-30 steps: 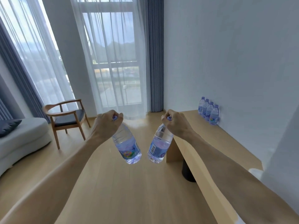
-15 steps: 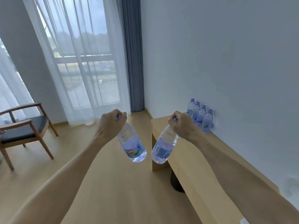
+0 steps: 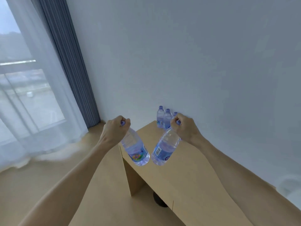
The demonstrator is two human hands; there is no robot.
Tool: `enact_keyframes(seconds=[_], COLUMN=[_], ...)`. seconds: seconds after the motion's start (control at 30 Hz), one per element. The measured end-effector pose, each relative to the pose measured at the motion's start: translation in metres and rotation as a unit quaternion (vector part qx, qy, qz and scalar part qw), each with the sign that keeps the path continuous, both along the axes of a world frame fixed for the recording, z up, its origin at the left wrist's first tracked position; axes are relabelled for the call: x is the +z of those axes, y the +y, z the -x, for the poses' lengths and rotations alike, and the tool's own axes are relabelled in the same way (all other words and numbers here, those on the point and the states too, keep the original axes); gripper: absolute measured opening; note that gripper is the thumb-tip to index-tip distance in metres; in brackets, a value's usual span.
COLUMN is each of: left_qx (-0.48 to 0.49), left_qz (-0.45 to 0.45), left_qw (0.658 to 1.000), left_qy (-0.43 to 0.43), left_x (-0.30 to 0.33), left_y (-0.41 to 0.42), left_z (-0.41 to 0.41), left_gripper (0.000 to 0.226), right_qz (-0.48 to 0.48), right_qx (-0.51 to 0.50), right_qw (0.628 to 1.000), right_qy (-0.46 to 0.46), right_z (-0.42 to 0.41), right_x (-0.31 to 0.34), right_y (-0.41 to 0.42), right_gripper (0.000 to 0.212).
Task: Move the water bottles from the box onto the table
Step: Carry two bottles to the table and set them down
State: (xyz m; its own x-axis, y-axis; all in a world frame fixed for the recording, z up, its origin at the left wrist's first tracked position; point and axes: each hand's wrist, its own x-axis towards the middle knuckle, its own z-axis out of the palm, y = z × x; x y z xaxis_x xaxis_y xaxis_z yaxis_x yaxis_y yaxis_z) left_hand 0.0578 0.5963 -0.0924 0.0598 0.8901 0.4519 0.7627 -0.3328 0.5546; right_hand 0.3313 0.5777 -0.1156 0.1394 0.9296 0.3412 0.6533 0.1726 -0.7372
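Bare forearms run up from the bottom corners of the frame toward the middle, mine on both sides. At centre, my left hand (image 3: 114, 130) is curled tight round the purple cap and neck of a clear water bottle (image 3: 136, 150), so that grip is closed on it; the bottle hangs tilted, its base swinging down and to the right. Just right of it, my right hand (image 3: 184, 128) has the same closed grip on the cap end of a second water bottle (image 3: 164, 148), which slants the other way, base down and to the left, barcode facing me. The two bases come near each other but stay apart, both held in the air over the near end of the pale wooden tabletop (image 3: 187, 176).

Under the tabletop, low in the frame, a dark round object (image 3: 158, 201) sits on the floor (image 3: 40, 185).

Beyond my hands, a row of standing bottles (image 3: 163, 119) lines the far end of the tabletop against the white wall (image 3: 195, 54); my right hand hides part of the row.

At upper left, a grey pleated curtain (image 3: 70, 62) hangs beside a sheer white one (image 3: 32, 103) over the window.
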Motion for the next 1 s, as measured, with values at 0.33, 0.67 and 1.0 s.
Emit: enact_keyframes(seconds=[0.33, 0.67, 1.0], left_qx=[-0.124, -0.279, -0.417], left_qz=[0.059, 0.114, 0.166], left_qw=[0.991, 0.953, 0.889], left_qy=[-0.009, 0.031, 0.086], left_x=[-0.041, -0.078, -0.122], left_y=[0.142, 0.24, 0.297], left_z=[-0.096, -0.204, -0.288], left_gripper=[0.034, 0.04, 0.027], right_qz=[0.019, 0.074, 0.149], right_qx=[-0.099, -0.177, -0.264], right_qw=[0.995, 0.981, 0.952], right_qy=[0.009, -0.024, -0.041], right_z=[-0.091, -0.168, -0.205], right_x=[-0.039, -0.081, -0.118], right_y=[0.082, 0.133, 0.138], right_gripper=[0.026, 0.023, 0.021])
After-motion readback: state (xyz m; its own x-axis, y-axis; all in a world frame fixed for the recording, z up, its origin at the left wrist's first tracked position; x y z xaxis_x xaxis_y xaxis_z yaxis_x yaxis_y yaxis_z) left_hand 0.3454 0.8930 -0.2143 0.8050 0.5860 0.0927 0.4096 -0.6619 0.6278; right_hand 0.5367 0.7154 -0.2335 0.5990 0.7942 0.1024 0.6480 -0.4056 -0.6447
